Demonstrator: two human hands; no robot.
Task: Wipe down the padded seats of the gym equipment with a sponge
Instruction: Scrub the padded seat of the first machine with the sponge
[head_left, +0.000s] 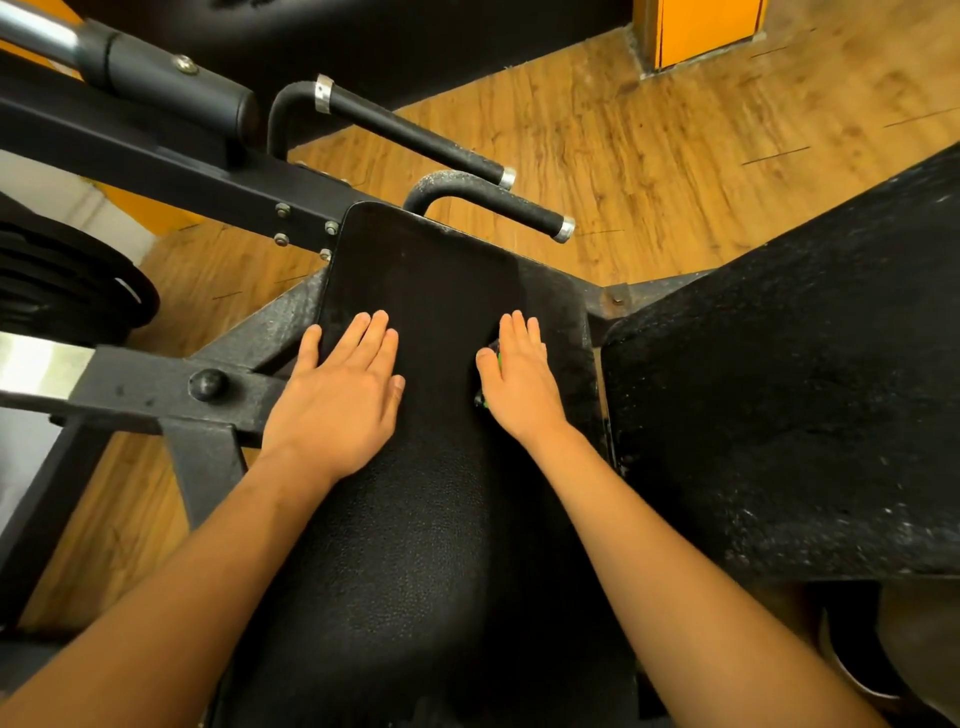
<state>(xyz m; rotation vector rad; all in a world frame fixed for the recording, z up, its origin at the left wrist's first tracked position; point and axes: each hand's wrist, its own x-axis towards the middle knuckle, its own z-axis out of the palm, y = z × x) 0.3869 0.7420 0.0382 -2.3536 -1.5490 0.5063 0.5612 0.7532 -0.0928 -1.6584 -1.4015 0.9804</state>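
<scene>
Black textured vinyl of the padded seat (415, 545) is filling the near view. Left hand (337, 389) is lying flat on it, fingers straight and close, bracing. Right hand (519, 379) is pressing flat, fingers straight, over the sponge (483, 401), with only green slivers showing by the thumb. Probably soft, light and squashy, so palm pressure is suiting it. Its shape is hidden. Farther off, grip handles (415, 132) are jutting over wooden floor (675, 156).

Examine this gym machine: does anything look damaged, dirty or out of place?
Yes. The large pad on the right is speckled with pale dust or flaking, thickest near its lower edge. The curved handle beside the seat has grey, worn paint, and a frame bolt looks rusty. Nothing appears spilled or askew.
</scene>
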